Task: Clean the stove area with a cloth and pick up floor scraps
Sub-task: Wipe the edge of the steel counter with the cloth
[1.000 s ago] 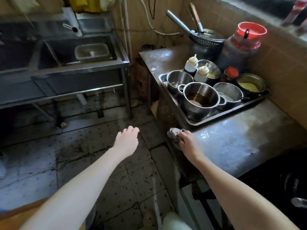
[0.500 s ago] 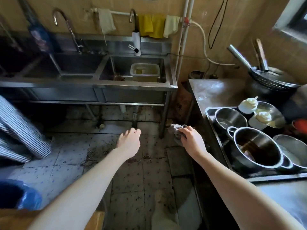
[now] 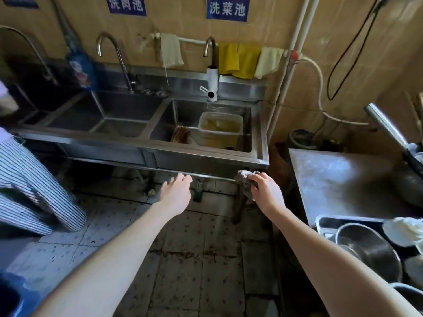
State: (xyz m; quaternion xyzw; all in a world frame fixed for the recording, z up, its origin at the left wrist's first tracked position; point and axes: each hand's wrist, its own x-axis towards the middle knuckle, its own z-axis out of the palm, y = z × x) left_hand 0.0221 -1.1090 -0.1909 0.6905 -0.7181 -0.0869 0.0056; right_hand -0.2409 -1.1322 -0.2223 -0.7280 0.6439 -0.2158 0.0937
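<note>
From the head camera, both bare arms reach forward over the stained grey tiled floor [image 3: 201, 266]. The right hand [image 3: 266, 193] has its fingers curled together and clamped on a crumpled grey cleaning cloth [image 3: 244, 182], which bunches out past the knuckles on the side toward the left hand and hangs a little below the fist. The left hand [image 3: 177, 194] is empty, its fingers loosely apart and bent downward, held in the air well apart from the cloth

Just beyond both hands runs the front edge of a long stainless steel double sink [image 3: 146, 145]; in the basin beyond the right hand sits a translucent plastic tub holding yellowish liquid [image 3: 220, 124], under a white tap spout [image 3: 211, 86]. Off to the outer side of the right hand lies a bare steel worktop [image 3: 338, 179], and nearer the body on that side a steel tray of round metal pots [image 3: 366, 248]. Past the left hand's outer side hangs a blue-and-white striped garment [image 3: 29, 193], a person's, most likely

By my reading the wiping step is paused: the cloth is off any surface and faces the sink, so a rinse looks the likeliest next move. That calls for carrying the fist up over the sink rim, into the basin beneath the spout, while the free hand works the tap. No floor scrap can be picked out among the stains, so that step looks not yet begun
</note>
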